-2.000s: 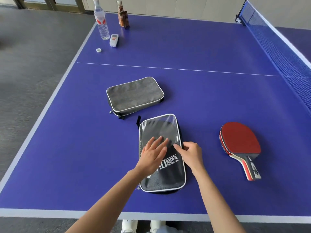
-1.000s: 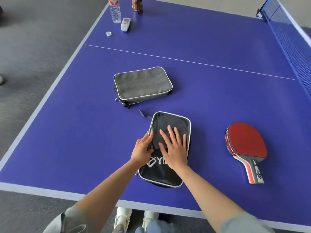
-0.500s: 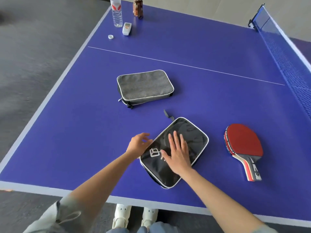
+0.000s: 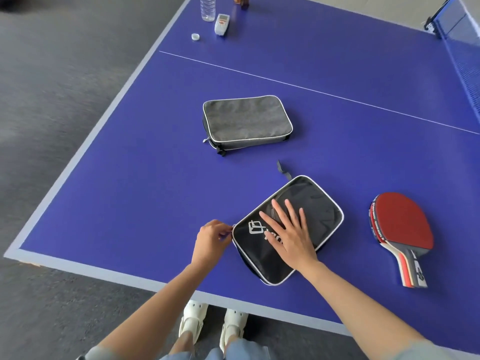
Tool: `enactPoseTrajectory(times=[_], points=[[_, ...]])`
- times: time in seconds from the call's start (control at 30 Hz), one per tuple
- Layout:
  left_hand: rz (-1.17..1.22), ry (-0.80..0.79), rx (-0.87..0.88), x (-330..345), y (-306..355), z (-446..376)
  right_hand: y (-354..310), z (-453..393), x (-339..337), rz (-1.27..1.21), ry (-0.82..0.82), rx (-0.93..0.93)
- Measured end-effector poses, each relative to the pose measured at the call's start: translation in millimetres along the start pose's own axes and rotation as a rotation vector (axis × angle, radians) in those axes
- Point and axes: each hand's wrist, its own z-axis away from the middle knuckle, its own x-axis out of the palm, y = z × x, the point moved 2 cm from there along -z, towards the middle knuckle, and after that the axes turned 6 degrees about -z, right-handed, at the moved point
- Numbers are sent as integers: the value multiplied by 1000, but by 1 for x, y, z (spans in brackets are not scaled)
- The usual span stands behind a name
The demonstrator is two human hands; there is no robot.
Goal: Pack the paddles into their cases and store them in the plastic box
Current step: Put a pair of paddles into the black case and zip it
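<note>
A black paddle case (image 4: pixel 319 211) with white piping lies skewed near the table's front edge. My right hand (image 4: pixel 288 235) rests flat on it, fingers spread. My left hand (image 4: pixel 211 239) pinches at the case's left corner, where a small zipper pull seems to sit. A grey paddle case (image 4: pixel 246 122) lies farther back, apart from both hands. A red paddle (image 4: pixel 404 229) lies on the table to the right, handle toward me. No plastic box is in view.
On the blue table (image 4: pixel 130 190), at the far left corner, stand a water bottle (image 4: pixel 207 9), a small white device (image 4: pixel 222 24) and a bottle cap (image 4: pixel 195 36). The net (image 4: pixel 465 48) runs along the right side. My feet show below the front edge.
The black case was flipped from its clear side to its logo side and turned clockwise. My right hand now lies flat on it; my left moved to its left corner.
</note>
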Motion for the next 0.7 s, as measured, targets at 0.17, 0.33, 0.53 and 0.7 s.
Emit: enactPoseTrajectory(times=[0.17, 0.33, 0.53, 0.7], points=[[35, 58, -168, -11, 4, -32, -25, -12, 8, -49, 105, 208], [-56, 85, -197, -29, 11, -67, -63, -31, 19, -119, 216, 410], [-131, 68, -85, -39, -17, -52, -66, -33, 21, -91, 229, 432], [-80, 46, 27, -38, -29, -11, -66, -33, 22, -92, 228, 435]])
